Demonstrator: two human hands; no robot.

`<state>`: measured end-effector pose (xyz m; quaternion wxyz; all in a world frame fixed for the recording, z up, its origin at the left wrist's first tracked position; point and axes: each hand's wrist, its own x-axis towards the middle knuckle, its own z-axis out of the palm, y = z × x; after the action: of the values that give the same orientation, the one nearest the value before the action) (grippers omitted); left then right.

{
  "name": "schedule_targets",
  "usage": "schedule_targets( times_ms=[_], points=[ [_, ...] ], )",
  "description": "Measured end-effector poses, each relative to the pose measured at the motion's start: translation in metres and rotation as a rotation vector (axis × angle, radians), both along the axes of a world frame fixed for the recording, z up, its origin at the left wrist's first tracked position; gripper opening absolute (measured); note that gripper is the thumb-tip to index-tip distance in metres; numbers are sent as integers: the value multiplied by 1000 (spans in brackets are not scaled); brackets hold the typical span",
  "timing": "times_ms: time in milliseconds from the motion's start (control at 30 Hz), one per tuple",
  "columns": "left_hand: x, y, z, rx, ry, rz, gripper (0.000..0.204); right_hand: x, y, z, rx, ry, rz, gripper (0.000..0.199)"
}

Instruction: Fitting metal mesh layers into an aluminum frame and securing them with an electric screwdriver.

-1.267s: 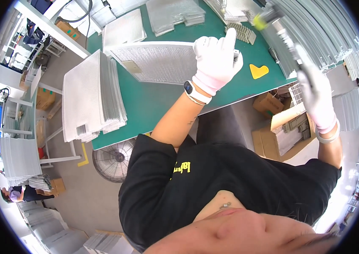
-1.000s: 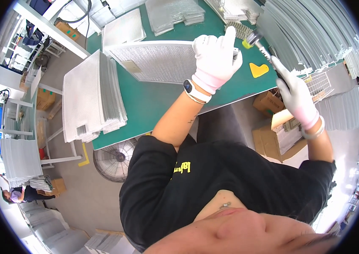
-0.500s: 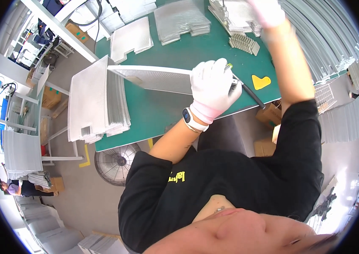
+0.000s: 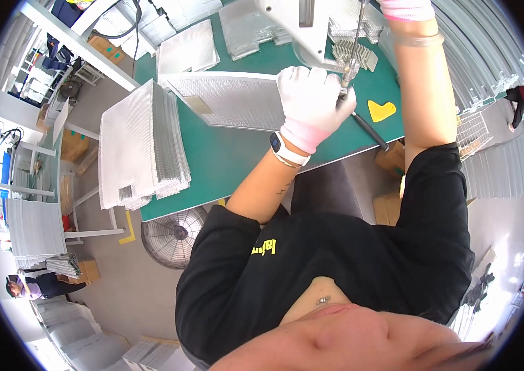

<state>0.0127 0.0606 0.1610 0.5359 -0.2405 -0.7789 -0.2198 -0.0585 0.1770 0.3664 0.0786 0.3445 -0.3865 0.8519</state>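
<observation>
My left hand (image 4: 312, 104), in a white glove with a pink cuff, is closed on the right end of a white-framed mesh panel (image 4: 237, 99). The panel stands tilted over the green table, a small beige patch (image 4: 198, 104) on its face. My right hand (image 4: 407, 10), gloved alike, is raised at the top edge of the picture; its fingers are cut off there. Between the hands a white-bodied tool (image 4: 304, 34) hangs in from above, with a thin metal rod (image 4: 356, 46) beside it whose lower end is close to my left fingers. A black handle (image 4: 370, 131) lies right of that hand.
A tall stack of mesh sheets (image 4: 127, 145) stands on the green table (image 4: 222, 164) at left. More sheets (image 4: 188, 48) lie at the back, with small metal pieces (image 4: 361, 57) and a yellow flat piece (image 4: 381, 110) at right. A floor fan (image 4: 178, 234) sits below the table's edge.
The white-bodied tool and rod have come into view from above. My right hand has risen toward the top edge. The panel has tilted so more of its face shows.
</observation>
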Motion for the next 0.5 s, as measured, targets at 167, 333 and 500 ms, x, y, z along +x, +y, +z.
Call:
schedule_targets(
  times_ms=[167,333,500],
  points=[
    [-4,2,-4,30,49,-12,16,0,-5,-12,-45,-44,29,12],
    [-6,5,-2,50,79,-47,14,14,1,-2,-392,-473,786,13],
    [5,-3,2,-46,-173,8,13,33,-22,-39,116,117,234,20]
  ],
)
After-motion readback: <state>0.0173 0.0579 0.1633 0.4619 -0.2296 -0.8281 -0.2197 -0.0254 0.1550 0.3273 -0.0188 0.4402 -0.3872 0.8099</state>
